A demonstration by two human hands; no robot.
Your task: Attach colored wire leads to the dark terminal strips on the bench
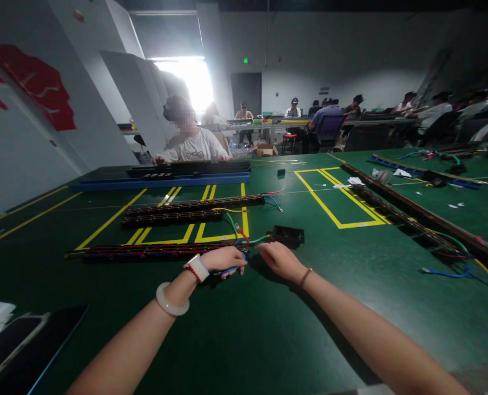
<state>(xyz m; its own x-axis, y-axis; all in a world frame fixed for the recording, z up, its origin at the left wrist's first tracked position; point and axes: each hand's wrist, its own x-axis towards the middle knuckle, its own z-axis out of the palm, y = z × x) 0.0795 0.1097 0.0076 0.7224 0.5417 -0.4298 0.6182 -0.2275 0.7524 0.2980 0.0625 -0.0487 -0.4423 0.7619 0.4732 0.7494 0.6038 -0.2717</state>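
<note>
My left hand [226, 260], with its fingers closed, holds a narrow blue thing [229, 270] at the right end of a long black strip [137, 251] wound with red and blue wires. Whether the blue thing is a wire or a tool's handle, I cannot tell. My right hand [283, 260] is curled just to the right, its fingertips bent inward near a green wire [260, 239]; what they pinch, if anything, is hidden. That wire runs from the strip toward a small black open box [288, 236] beyond my right hand. Red connectors [241, 232] lie above my left hand.
Two more wired black strips [194, 206] lie farther back on the green table [244, 334]. Long strips [416, 219] with loose wires lie at right. Across the table, a person [197, 142] sits behind a blue rail [162, 182]. A dark flat panel [50, 345] lies at near left.
</note>
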